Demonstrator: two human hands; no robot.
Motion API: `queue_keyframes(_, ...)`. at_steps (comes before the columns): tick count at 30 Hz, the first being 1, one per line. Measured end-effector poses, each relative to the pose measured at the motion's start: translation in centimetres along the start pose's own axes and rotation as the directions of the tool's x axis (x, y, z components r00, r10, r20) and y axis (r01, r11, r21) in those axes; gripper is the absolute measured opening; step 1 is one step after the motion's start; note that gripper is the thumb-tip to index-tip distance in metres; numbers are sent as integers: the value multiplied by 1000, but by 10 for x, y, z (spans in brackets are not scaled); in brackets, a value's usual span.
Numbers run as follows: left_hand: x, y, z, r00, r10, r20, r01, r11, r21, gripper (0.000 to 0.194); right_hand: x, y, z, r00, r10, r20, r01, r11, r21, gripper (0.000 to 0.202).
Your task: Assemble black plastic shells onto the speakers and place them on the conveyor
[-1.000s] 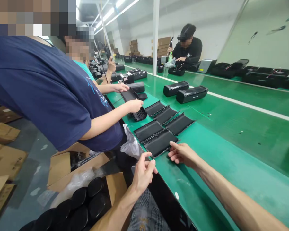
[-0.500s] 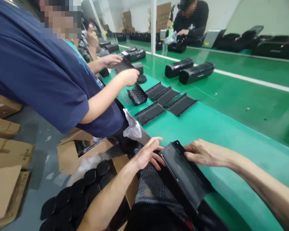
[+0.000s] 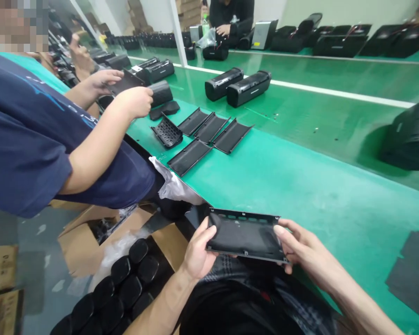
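Between my two hands is a black curved plastic panel point(image 3: 246, 236), its hollow side facing up and small clips along both long edges. My left hand point(image 3: 199, 246) grips its left end, thumb on top. At the right end, my right hand point(image 3: 298, 242) holds it with the thumb over the inside edge; some fingers are hidden underneath. The panel is above my lap, at the near edge of the green table point(image 3: 300, 186). Several similar curved panels point(image 3: 190, 156) lie farther along the table, beside a perforated black grille piece point(image 3: 166, 131).
A co-worker in a dark blue shirt point(image 3: 101, 172) stands at left, holding another panel. Two black speaker-like housings point(image 3: 249, 88) rest across the table. A larger black housing point(image 3: 410, 135) and dark flat sheets point(image 3: 414, 274) are at right. Black rounded pieces point(image 3: 111, 288) fill a box below left.
The panel has turned from slanting lengthwise to lying crosswise, and my hands now grip its two ends. The view has swung to the right.
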State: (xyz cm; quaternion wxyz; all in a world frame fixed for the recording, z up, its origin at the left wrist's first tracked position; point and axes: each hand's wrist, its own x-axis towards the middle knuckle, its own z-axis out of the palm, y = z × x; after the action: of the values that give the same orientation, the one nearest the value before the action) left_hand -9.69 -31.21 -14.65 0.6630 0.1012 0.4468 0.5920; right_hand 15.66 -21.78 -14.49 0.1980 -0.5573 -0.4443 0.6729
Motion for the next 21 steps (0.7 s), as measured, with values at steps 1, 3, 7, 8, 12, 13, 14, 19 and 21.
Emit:
queue_keyframes(1,-1,-2,3,1000,-4,1,4,1000,-5,53,-1,3,3,1000,-17,14,17,1000,-8,67)
queue_keyframes(3,-2,-2,8,1000,-8,0,8,1000,-6,49,-2,4,5,998,-49,48,50,999,-13,60)
queue_keyframes(7,-4,3,15,999,-30,-41,32,998,55,52,-8,7,-5,989,-34,146,27,998,51,52)
queue_keyframes(8,-4,3,17,998,-32,-55,36,996,76,52,-10,9,-8,986,-28,167,19,998,57,51)
queue_keyframes(12,-3,2,19,996,-30,-87,39,994,105,46,-14,16,-16,986,-11,167,7,1000,27,50)
queue_keyframes(13,-3,1,19,995,-35,-90,45,994,101,47,-14,17,-17,988,-9,156,6,1000,16,50)
queue_keyframes(14,-2,1,20,995,-41,-92,49,994,96,47,-13,17,-17,989,-8,146,7,1000,3,51)
queue_keyframes(19,1,-2,18,994,-58,-95,68,992,104,50,-14,18,-20,988,-11,156,15,1000,-22,57)
queue_keyframes(21,2,-3,17,993,-60,-104,71,992,107,50,-14,19,-21,986,-6,167,8,1000,-6,54)
